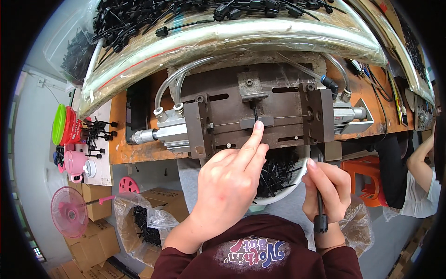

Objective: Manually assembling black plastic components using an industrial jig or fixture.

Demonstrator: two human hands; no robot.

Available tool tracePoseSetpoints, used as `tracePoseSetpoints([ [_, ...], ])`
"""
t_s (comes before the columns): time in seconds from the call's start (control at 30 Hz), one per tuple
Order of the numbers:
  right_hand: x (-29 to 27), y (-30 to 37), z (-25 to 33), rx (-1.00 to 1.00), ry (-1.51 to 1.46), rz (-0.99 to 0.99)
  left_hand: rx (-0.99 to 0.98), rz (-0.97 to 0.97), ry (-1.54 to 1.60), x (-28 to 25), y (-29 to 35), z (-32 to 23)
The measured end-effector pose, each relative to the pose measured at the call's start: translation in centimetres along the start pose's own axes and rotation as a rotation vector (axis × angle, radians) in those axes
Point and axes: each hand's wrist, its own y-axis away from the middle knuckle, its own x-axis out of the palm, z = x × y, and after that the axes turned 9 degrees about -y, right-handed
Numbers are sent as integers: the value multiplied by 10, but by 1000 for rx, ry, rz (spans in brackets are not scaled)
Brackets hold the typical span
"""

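Note:
My left hand [227, 181] reaches over a dark metal fixture [283, 104], index finger stretched out. Its fingertip touches a thin black part [255, 111] at a small grey block [268, 122] in the middle of the fixture; the fingertip hides some of that part. Between the thumb and fingers of my right hand [332, 188], to the right and nearer my body, is a black plastic rod [321, 224] with a thicker ridged end pointing down. Below the fixture, a white basket [297, 179] holds many similar black rods, partly covered by my left hand.
Air cylinders with clear hoses flank the fixture, one left [172, 135] and one right [344, 114]. Behind it, a plastic-wrapped tray [223, 35] carries heaped black rods. A pink fan [69, 211] and lined carton [130, 209] stand left; an orange stool [367, 172] and another person [420, 186] are right.

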Motion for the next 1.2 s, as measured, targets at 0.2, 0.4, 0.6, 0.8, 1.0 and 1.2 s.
tracePoseSetpoints([
  [0.2, 0, 14, -6, 114, -267, -71, -12, 54, -47, -4, -2, -4],
  [0.4, -14, -8, 2, -2, -170, 154, -68, 27, 149, -7, 0, -6],
  [0.6, -7, -7, -2, -151, 1, 129, -186, 125, 843, -44, 23, -20],
  [0.8, -1, 3, 1, -238, 66, 151, -228, 199, 886, -44, 30, -26],
  [1.0, -2, 10, 11, -222, 0, 81, -196, 7, 760, -29, 46, -30],
  [1.2, -16, 15, 17, -168, -105, -33, -132, -171, 476, -37, 43, -33],
])
